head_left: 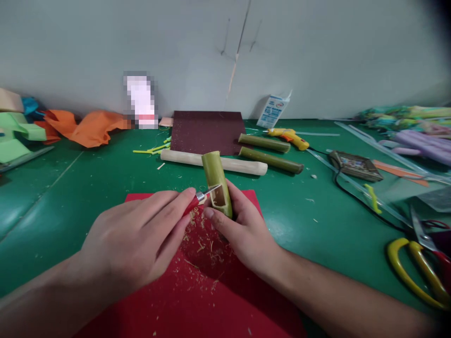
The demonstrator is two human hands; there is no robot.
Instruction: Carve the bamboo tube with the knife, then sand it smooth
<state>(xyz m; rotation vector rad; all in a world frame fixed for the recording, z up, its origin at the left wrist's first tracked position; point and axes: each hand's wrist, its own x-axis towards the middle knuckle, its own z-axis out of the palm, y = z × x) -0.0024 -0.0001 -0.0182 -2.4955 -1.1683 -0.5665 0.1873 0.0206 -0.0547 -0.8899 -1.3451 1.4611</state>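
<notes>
The left hand [141, 230] has its grip closed round the red handle of a slim-bladed tool [200, 195]; the tip is at the far end of an opening [219, 197] cut in a green bamboo tube [213, 170], though contact is unclear; the right hand [246, 220] has its grip wrapped round that tube, holding it tilted over a red sheet [225, 295] strewn with shavings [201, 245]; beyond, a pale rod [243, 166] lies on the counter [289, 211].

Left grip [136, 237] is curled up palm-down, right grip [248, 225] cupped just beside it, thumb [221, 220] poking its way, forearms [334, 279] slanting behind.
</notes>
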